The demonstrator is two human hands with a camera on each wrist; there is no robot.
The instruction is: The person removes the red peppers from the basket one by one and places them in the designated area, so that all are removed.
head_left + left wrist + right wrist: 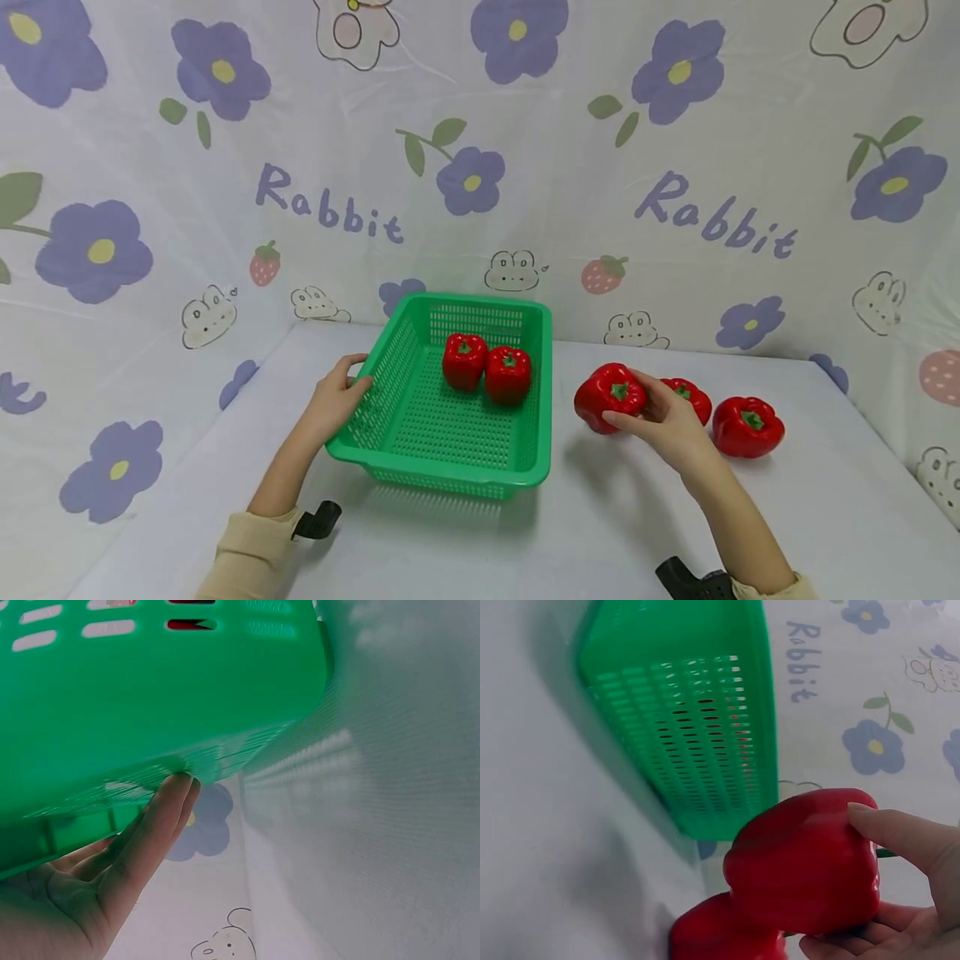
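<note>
My forearms reach out from the near edge of the white table [615, 533], each with a beige sleeve and a black wrist mount. My left hand [339, 400] rests against the left wall of the green basket [450, 450], fingers fairly straight and pressed to the mesh, thumb up at the rim; the wrist view shows my fingertips [176, 787] under the rim, the rest of the basket cut off. To the right, my right hand [663, 417] grips a red bell pepper [609, 396], fingers curled around it, just right of the basket. My hand hides most of a second pepper [693, 396] behind it; a third pepper [747, 427] lies farther right. Two more peppers [486, 367] sit touching inside the basket's far end. Beyond hangs the flower-printed backdrop [480, 167].
</note>
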